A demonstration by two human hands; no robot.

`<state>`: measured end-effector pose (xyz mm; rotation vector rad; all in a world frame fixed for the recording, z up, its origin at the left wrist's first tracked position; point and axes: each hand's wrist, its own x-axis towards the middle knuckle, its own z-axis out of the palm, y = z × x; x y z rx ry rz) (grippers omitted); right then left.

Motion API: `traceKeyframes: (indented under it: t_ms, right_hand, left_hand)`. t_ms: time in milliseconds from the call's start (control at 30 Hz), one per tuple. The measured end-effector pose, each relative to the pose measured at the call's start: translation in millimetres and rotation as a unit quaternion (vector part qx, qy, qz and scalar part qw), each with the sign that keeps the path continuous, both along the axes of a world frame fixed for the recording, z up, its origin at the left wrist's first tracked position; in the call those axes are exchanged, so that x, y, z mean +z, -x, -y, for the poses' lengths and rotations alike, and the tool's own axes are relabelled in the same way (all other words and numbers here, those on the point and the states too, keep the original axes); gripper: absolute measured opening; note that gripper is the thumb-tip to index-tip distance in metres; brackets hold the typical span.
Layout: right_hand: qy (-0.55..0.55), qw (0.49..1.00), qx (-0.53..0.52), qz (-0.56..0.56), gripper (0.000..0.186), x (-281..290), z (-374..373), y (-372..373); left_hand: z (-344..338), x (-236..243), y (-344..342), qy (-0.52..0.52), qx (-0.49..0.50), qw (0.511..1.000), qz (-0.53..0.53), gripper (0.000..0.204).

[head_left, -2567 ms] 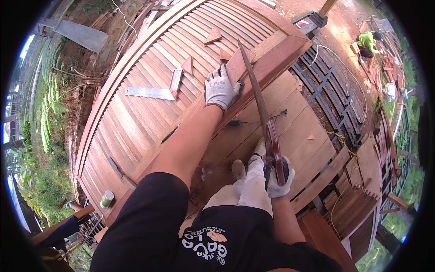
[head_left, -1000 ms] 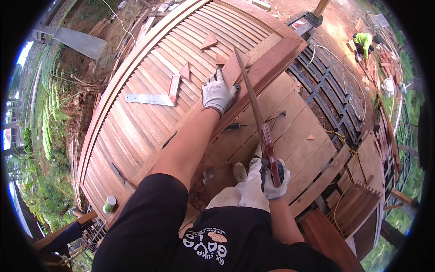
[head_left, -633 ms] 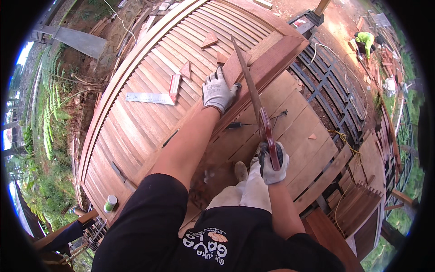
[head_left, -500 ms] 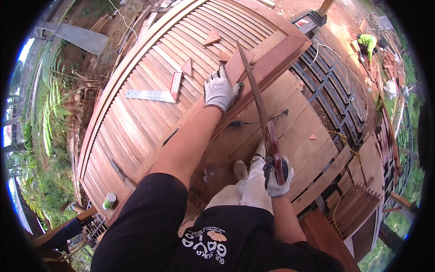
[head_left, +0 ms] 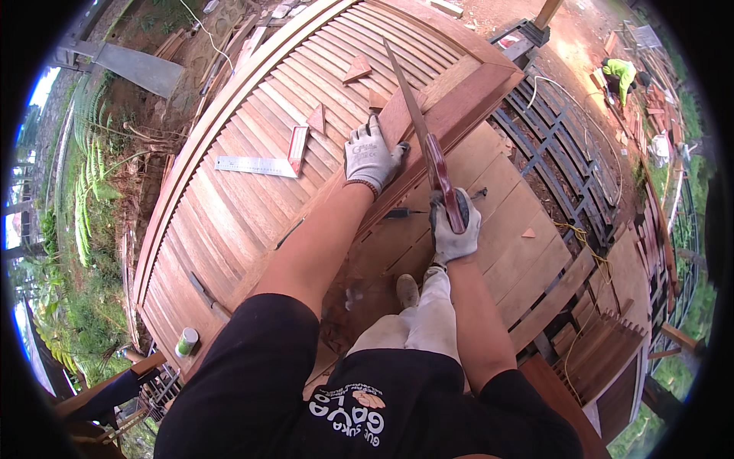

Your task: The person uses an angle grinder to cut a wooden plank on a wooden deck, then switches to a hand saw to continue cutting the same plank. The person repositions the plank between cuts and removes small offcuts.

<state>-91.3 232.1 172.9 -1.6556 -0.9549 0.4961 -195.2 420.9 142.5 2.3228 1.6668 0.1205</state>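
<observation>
My right hand (head_left: pixel 459 228), in a grey glove, is closed round the dark red handle of a handsaw (head_left: pixel 442 172). Its long blade points away from me and passes over a short reddish wooden board (head_left: pixel 395 121). My gloved left hand (head_left: pixel 370 157) grips that board, thumb out to the side, pressing it on the frame of a large slatted wooden panel (head_left: pixel 248 191). Left of this hand a try square (head_left: pixel 264 165) rests on the slats. Two triangular wood offcuts (head_left: pixel 357 69) lie farther up. Whether the saw's teeth touch the board, I cannot tell.
A chisel-like tool (head_left: pixel 205 292) and a green-and-white can (head_left: pixel 186 341) stand on the panel's near left part. Planks (head_left: pixel 505 222) form the floor on the right, beside a dark metal grid (head_left: pixel 566 145). A person in a bright yellow-green top (head_left: pixel 621 73) bends down far right.
My right hand has moved forward and left, pushing the saw farther across the board. My left hand stays on the board, almost unmoved.
</observation>
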Motion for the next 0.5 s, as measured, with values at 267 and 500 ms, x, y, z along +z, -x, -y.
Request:
traceKeyframes:
  t_ms: [267,500]
  right_hand:
    - [0.145,0.989,-0.013,-0.022,0.015,13.7,144.9,32.6]
    - [0.019,1.000,0.019,-0.004,0.021,6.7,-20.8,-0.3]
  left_hand:
    - [6.4,-0.4,10.6,-0.003,0.015,1.000,-0.008,0.099]
    - [-0.2,-0.6,4.6,0.017,0.019,1.000,-0.015,0.103]
